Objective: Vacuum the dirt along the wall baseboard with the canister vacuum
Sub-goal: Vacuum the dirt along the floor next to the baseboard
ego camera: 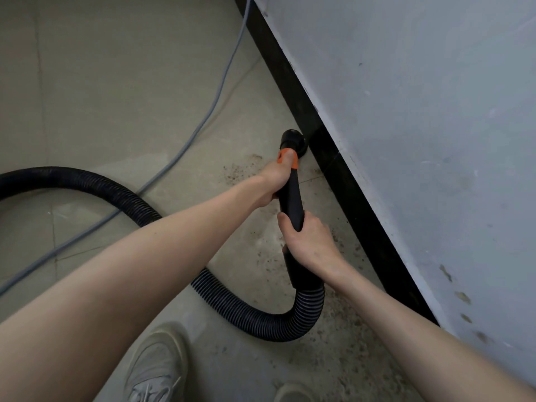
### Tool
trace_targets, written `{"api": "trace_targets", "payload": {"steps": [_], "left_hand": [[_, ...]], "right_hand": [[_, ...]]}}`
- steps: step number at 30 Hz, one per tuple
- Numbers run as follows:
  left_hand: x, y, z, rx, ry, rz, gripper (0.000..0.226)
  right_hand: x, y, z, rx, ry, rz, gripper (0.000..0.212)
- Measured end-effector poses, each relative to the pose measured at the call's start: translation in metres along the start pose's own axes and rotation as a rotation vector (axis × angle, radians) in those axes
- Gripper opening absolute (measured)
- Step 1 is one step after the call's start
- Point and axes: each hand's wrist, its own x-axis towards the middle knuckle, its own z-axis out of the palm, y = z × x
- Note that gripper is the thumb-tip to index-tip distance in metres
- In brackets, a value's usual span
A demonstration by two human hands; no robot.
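Fingers (287,224) of the right hand (311,245) are curled round the lower end of the black wand (291,198), just above the point where the ribbed hose (255,311) is joined to it; the thumb of the left hand (275,178) is laid along the orange collar (285,160) farther up the wand, and the remaining fingers are wrapped underneath, so that both hands are closed firmly on the tool. Nearest the viewer, two light shoes (158,369) are planted on the tiled floor (116,97), and the hose is looped tightly in front of them. A sharp bend at this loop is judged a risk: suction may be reduced if the hose is kinked, and a foot may be caught if a step is taken forward. Scattered dirt (342,239) is seen beside the right hand and close along the black baseboard (362,216), so this near stretch is judged not yet cleaned and may be missed if the wand is only advanced. A second patch of dirt (240,168) lies left of the orange collar and may be scattered by the hose as it is dragged. Farther on, the round nozzle (293,142) is set on the floor, touching or just beside the baseboard; the baseboard may be scuffed if the nozzle is pushed hard against it. Beyond it, a grey cable (203,123) runs along the floor and may be snagged by the hose. The canister itself is not in view.
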Motion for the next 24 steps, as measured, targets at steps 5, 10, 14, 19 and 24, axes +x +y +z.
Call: {"api": "trace_targets", "payload": {"steps": [5,10,14,19,24], "left_hand": [[0.009,0.004,0.010,-0.028,0.008,-0.002,0.044],[0.023,0.016,-0.001,-0.080,0.104,0.034,0.037],[0.031,0.020,-0.013,-0.122,0.173,0.050,0.044],[0.035,0.027,-0.030,-0.172,0.173,0.064,0.031],[0.035,0.031,-0.036,-0.178,0.126,0.048,0.036]], "right_hand": [[0.013,0.004,-0.010,-0.048,-0.017,0.010,0.034],[0.048,-0.008,-0.020,-0.140,-0.049,-0.056,0.033],[0.084,-0.031,-0.025,-0.291,-0.040,-0.097,0.047],[0.115,-0.052,-0.027,-0.312,-0.081,-0.127,0.037],[0.114,-0.046,-0.027,-0.109,-0.140,-0.145,0.033]]}}
